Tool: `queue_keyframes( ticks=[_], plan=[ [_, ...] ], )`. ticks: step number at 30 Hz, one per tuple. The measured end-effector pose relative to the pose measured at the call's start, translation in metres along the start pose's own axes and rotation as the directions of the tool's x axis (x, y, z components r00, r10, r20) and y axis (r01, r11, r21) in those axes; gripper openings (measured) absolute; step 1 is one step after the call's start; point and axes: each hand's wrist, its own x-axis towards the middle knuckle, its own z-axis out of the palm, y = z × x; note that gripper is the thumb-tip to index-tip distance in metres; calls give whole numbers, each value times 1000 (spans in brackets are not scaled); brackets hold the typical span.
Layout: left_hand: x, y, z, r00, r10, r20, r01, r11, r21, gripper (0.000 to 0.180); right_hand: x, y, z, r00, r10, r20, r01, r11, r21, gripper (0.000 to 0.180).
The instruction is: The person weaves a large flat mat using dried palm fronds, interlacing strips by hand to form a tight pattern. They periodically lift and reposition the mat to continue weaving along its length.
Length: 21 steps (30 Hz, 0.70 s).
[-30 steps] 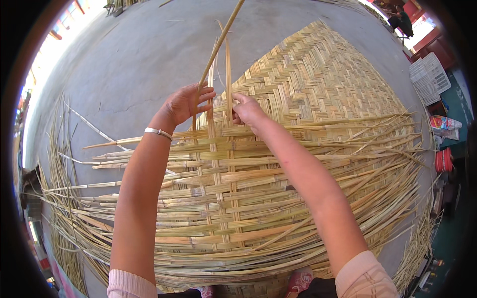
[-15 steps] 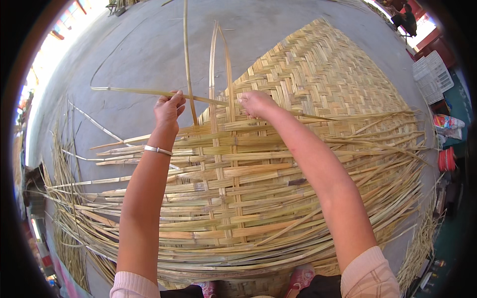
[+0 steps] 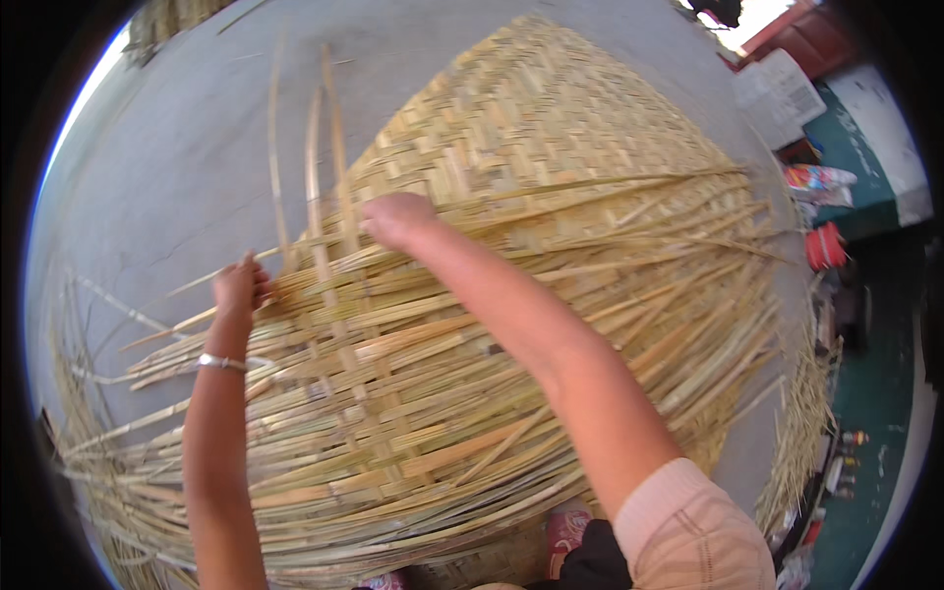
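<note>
A mat of woven flattened reed strips [image 3: 551,118] spreads on the floor, its far part tightly plaited. Across its near part lie several loose reed strips [image 3: 433,433], running left to right. My left hand [image 3: 239,285] is closed on a reed strip at the mat's left edge, its fingertips partly blurred. My right hand [image 3: 398,220] is closed low over the weave, on a strip beside the upright reed ends [image 3: 339,147]; the fingers' undersides are hidden. Three such ends rise off the far left edge.
Grey floor [image 3: 177,147] surrounds the mat. Off to the right are a white plastic crate [image 3: 782,98], a red roll [image 3: 824,246] and a colourful plastic bag [image 3: 818,182]. Reed scraps [image 3: 798,442] lie at the right edge, and my shoes [image 3: 567,531] are at the near edge.
Both hands have come down toward the mat, and the strip they held up between them now lies low across the weave. The view has shifted right.
</note>
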Motion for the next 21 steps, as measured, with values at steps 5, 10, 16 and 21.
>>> queue_keyframes(
  ticks=[5,10,16,21],
  plan=[
    [32,-8,8,675,715,184,-518,280,808,29,5,-2,3,989,142,47,-141,990,-30,24],
    [41,-3,14,723,553,415,-559,114,822,25,2,-7,4,993,117,-17,-118,989,-84,21],
    [64,-4,-4,766,429,478,-643,504,577,24,-4,-24,12,992,28,-123,-60,963,-264,18],
    [63,-6,-13,819,369,440,-574,542,614,24,-1,13,5,986,165,16,-163,981,-109,18]
  ],
)
